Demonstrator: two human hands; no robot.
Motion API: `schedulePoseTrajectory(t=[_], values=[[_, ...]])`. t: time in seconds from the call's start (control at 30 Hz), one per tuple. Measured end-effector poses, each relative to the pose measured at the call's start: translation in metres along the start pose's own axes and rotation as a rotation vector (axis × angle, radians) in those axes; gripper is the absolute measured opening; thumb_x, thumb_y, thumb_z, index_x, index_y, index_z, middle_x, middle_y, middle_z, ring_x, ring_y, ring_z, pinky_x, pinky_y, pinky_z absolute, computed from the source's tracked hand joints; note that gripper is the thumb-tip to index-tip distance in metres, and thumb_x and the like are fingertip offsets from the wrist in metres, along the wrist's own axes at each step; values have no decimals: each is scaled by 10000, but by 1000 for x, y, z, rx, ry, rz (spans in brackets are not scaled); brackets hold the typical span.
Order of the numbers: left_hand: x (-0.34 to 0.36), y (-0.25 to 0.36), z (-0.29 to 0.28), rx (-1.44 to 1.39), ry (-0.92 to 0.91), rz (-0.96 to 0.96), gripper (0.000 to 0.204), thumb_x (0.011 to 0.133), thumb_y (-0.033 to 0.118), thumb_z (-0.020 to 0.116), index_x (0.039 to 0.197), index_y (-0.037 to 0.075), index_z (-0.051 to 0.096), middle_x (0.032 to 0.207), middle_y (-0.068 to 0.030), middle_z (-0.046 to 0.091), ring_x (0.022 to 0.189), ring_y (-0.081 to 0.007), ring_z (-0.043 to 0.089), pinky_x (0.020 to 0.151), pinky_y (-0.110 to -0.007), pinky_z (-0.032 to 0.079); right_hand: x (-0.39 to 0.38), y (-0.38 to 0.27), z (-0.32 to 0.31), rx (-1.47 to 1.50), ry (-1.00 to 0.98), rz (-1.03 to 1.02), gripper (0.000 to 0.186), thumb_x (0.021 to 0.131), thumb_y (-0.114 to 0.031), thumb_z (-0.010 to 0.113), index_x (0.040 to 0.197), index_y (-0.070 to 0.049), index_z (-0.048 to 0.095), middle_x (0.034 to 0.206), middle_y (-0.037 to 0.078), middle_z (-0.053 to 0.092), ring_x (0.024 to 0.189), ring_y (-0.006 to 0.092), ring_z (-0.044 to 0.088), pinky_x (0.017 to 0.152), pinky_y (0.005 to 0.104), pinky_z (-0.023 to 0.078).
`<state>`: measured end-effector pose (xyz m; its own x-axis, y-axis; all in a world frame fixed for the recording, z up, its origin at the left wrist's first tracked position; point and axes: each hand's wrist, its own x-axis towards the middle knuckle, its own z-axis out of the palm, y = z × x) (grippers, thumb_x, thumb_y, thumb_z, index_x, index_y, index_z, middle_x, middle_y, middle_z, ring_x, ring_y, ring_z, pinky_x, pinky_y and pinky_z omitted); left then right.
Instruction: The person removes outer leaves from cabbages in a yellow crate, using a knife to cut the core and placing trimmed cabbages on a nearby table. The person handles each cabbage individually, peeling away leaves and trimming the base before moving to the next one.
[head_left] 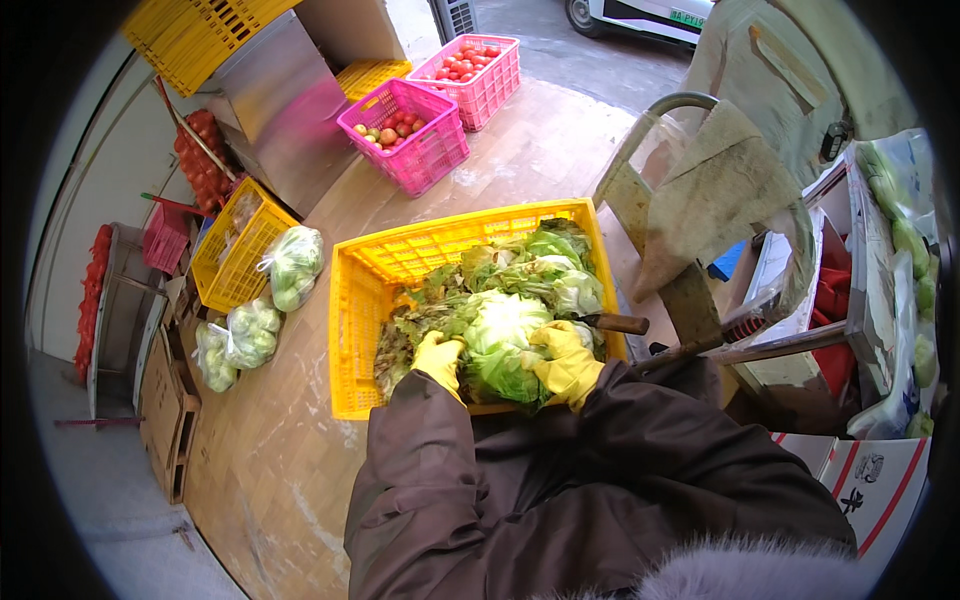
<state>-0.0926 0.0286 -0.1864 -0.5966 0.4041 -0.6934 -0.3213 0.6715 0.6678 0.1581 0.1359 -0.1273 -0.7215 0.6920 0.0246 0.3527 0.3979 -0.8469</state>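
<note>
A yellow plastic crate (350,310) holds lettuce heads, some pale green, others with wilted brown leaves (405,320). A pale green lettuce head (500,330) lies between my hands, both in yellow gloves. My left hand (440,360) is closed on leaves at its left side. My right hand (565,360) grips its right side with bent fingers. Just behind my right hand a knife's wooden handle (625,324) sticks out toward the right; its blade is mostly hidden.
Pink crates of tomatoes (430,155) stand at the back. Bagged vegetables (250,335), yellow crates (218,270) and red net sacks (198,160) are at left. At right are a metal-framed chair (700,190) and a cluttered shelf (860,320). A white vehicle (640,20) is outside.
</note>
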Motion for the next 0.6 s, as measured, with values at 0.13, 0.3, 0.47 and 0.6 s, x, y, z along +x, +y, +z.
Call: schedulePoseTrajectory(t=[0.13, 0.3, 0.47, 0.6], values=[[31, -20, -19, -412, -16, -143, 349, 828, 107, 705, 1158, 66, 597, 889, -92, 600, 745, -211, 535, 643, -365, 434, -3, 7, 3, 100, 104, -10, 371, 737, -221, 826, 1015, -19, 685, 1071, 164, 610, 1030, 326, 589, 903, 401, 486], [-34, 23, -32, 559, 230, -53, 399, 879, 217, 644, 1227, 23, 618, 1125, -178, 608, 1020, -331, 543, 895, -414, 435, -3, -3, 10, 91, 133, -46, 367, 727, -201, 837, 1004, -19, 682, 1052, 158, 605, 1019, 324, 588, 898, 397, 487], [-74, 72, 8, 677, 336, 848, 442, 955, 309, 546, 1232, -27, 621, 1205, -270, 610, 1133, -421, 586, 996, -445, 475, 0, -13, 22, 270, 43, -104, 306, 795, -127, 774, 1053, -25, 644, 1021, 111, 619, 927, 258, 609, 803, 356, 507], [-41, 53, 19, 578, -12, 626, 453, 983, 346, 572, 1249, -19, 608, 1171, -224, 654, 1072, -314, 637, 930, -373, 503, 14, -8, 28, 746, -68, 87, 207, 839, -55, 666, 1044, -39, 643, 959, 73, 651, 832, 209, 634, 722, 322, 514]])
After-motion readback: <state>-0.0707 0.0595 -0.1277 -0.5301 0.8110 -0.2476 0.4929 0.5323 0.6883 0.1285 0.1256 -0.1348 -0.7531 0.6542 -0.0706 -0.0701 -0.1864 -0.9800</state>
